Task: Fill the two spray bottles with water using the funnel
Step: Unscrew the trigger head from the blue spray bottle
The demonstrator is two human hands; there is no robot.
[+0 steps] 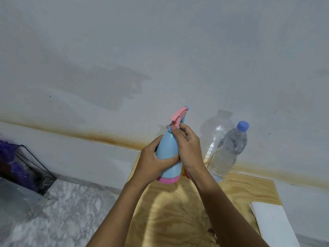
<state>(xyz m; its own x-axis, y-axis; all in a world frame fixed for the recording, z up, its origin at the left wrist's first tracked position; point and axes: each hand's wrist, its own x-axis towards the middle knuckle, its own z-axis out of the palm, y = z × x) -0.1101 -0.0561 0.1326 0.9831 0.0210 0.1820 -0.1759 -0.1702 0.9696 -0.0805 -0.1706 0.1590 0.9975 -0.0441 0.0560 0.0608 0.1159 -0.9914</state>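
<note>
A light blue spray bottle (pixel 167 148) with a pink base and a pink trigger head is held up above the wooden table (pixel 178 211). My left hand (pixel 153 161) wraps around its body from the left. My right hand (pixel 188 145) grips its neck, just under the pink head. A clear plastic water bottle (pixel 227 152) with a blue cap stands upright on the table to the right, close to the wall. A small red thing (pixel 186 174) shows behind my right wrist, mostly hidden. No funnel and no second spray bottle are in view.
A white folded sheet (pixel 272 223) lies at the table's right edge. On the marble floor (pixel 71 211) to the left stands a black wire-framed glass box (pixel 26 168) with purple contents. The stained white wall (pixel 160 59) rises right behind the table.
</note>
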